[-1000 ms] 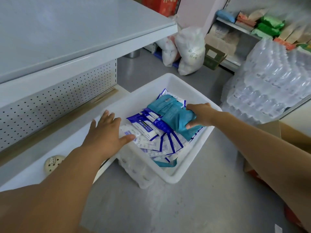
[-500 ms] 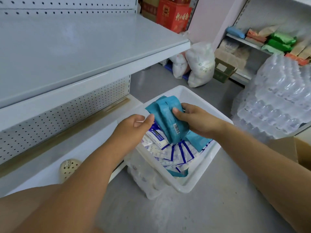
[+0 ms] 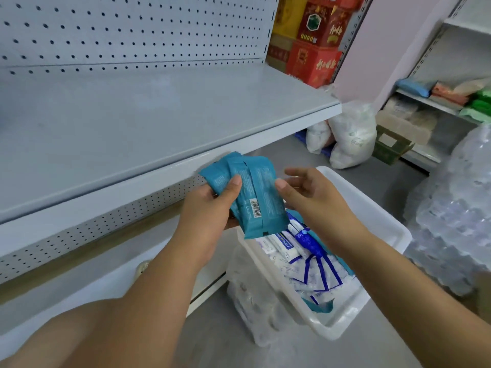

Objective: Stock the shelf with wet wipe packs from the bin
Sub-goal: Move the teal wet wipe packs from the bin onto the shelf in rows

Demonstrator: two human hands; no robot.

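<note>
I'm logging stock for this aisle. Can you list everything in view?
Teal packs: two or three, teal, held in front of the shelf edge.
Bin: one, white, below the hands.
Sachets: many, blue and white, in the bin.
Shelf: one, pale grey, left.
Boxes: several, red, past the shelf end.
Bags: two, white, on the floor beyond the bin.
Bottled water: wrapped stack, clear, far right.
Left hand: grips the teal packs.
Right hand: fingers relaxed, beside the packs.

You are in a shop. Pegboard-backed metal shelving (image 3: 159,107) stands at your left, with stacked red cartons (image 3: 310,49) and shrink-wrapped bottled water (image 3: 457,221) far right.
</note>
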